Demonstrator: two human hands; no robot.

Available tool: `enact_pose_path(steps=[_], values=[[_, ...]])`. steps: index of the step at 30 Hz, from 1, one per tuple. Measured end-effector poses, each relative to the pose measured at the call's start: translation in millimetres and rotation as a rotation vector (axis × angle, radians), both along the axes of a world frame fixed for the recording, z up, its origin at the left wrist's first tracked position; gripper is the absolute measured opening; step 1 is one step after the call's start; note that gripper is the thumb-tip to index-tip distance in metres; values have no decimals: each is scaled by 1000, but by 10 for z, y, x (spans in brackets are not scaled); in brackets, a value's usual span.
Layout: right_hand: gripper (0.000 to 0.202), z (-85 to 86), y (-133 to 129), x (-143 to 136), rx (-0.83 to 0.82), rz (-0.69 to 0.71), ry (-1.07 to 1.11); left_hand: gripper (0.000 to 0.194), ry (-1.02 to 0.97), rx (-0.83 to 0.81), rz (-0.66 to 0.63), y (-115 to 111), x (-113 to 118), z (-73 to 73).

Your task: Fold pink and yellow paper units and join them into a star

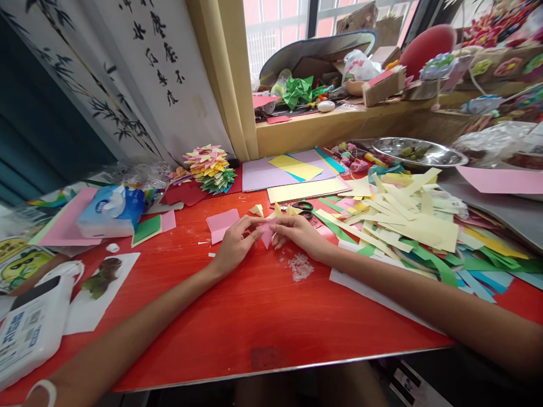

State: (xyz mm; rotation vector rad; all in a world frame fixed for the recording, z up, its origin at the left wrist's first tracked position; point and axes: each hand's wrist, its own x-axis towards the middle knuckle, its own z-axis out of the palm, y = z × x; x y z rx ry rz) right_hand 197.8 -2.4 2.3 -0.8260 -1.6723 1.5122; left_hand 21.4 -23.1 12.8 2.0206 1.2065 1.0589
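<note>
Between my two hands is a small folded piece of pink paper [266, 236], its point hanging down over the red table [237, 328]. My left hand [236, 240] pinches its left side, and my right hand [299, 233] pinches the right side; fingertips cover much of it. Just behind them lie small folded yellow paper pieces [257, 210] and scissors with dark handles [306, 208]. Left of my left hand rests a creased pink paper square [221, 221]. Near my right wrist sits a little heap of clear bits [300, 267].
A large pile of cut paper strips [407, 217] covers the right side. At the back stand a layered folded-paper model [210, 167], lilac sheets [258, 175] and a metal bowl [418, 152]. On the left are a blue tissue pack [112, 210] and a white device [34, 328].
</note>
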Motion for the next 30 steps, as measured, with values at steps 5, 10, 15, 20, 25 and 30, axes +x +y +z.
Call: enact_pose_path(steps=[5, 10, 15, 20, 25, 30], values=[[17, -24, 17, -18, -67, -26, 106, 18, 53, 78, 24, 10, -6, -14], [11, -28, 9, -32, -54, 0, 69, 20, -105, 0, 117, 13, 10, -27], [12, -22, -5, -25, 10, -112, 104, 15, -112, -96, 112, 32, -2, -39], [16, -36, -4, -20, 64, -17, 52, 15, -106, -162, 63, 45, -10, -53], [15, -26, -2, -17, 36, -73, 94, 16, -260, -195, 14, 63, 4, -73], [15, 4, 0, -12, -24, -105, 187, 13, -351, -256, 5, 93, -5, -68]])
